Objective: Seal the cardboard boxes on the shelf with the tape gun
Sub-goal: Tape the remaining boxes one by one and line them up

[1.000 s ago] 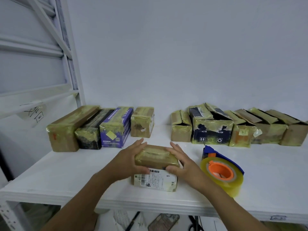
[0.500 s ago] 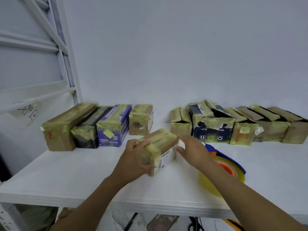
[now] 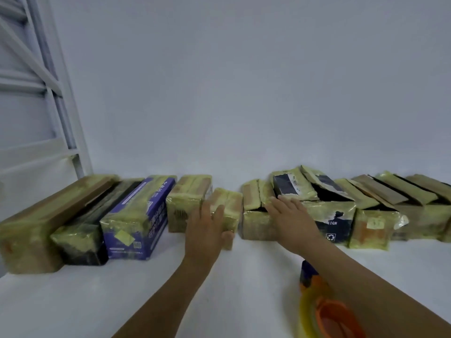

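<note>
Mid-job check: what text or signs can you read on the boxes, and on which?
"SIGN": white, on the dark box front.
A recycling sign: below it, same box.
On the purple box: white print and code square, too blurred to read.
On the tan box: sticker, unreadable.

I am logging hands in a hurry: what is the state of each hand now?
Left hand: grips the small box.
Right hand: open, fingers straight, at an open box, holding nothing.
</note>
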